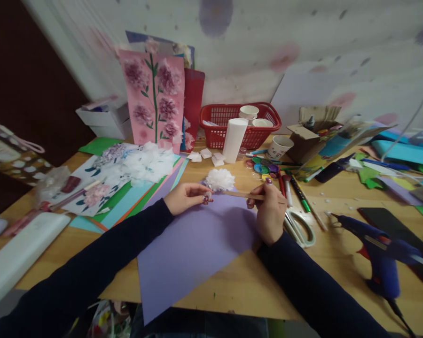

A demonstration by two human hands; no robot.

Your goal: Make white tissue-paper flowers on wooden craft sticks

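Observation:
My right hand (271, 206) is closed around a flat wooden stick (238, 194), which points left across the sheet. Between the pinched fingertips of my left hand (186, 198) is a small whitish piece (207, 194), perhaps crumpled tissue; the stick's far tip comes close to it, and I cannot tell whether they touch. Just beyond both hands sits a fluffy white paper flower (219, 180) at the far end of the purple paper sheet (193, 244). That sheet lies at an angle under my hands, its near corner hanging over the table's front edge.
Scissors (301, 230) lie beside my right wrist, with a blue glue gun (370, 249) and a dark phone (391, 230) farther right. Behind are paint pots (264, 167), a white roll (234, 141) and a red basket (215, 134). White tissue (151, 162) covers coloured papers at left.

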